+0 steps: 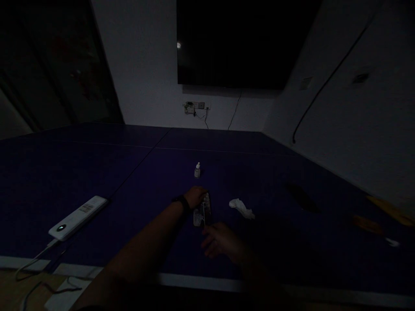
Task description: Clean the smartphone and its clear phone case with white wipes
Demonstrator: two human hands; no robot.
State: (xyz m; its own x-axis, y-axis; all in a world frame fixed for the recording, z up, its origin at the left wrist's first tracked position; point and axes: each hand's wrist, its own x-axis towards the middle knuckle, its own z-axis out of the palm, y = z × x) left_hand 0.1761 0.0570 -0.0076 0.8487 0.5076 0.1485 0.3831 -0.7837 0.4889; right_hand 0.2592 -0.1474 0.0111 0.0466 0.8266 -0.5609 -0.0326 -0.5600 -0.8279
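Note:
A phone [197,217] with a pale, patterned face lies on the dark blue table. My left hand [195,196], with a dark band at the wrist, grips the phone's far end. From the near side my right hand [220,239] pinches a thin white stick [204,211], which looks like a cotton swab and lies over the phone's face; its tip is too dim to make out. Beyond the phone stands a small clear bottle [197,172] with a white dropper top. A crumpled white tissue [241,208] lies to the right.
A white power bank [78,218] with a lit display and a cable sits on the left of the blue table [145,172]. On the right are a dark flat object [301,196] and orange-yellow items [389,210]. A large dark screen [240,43] hangs on the wall.

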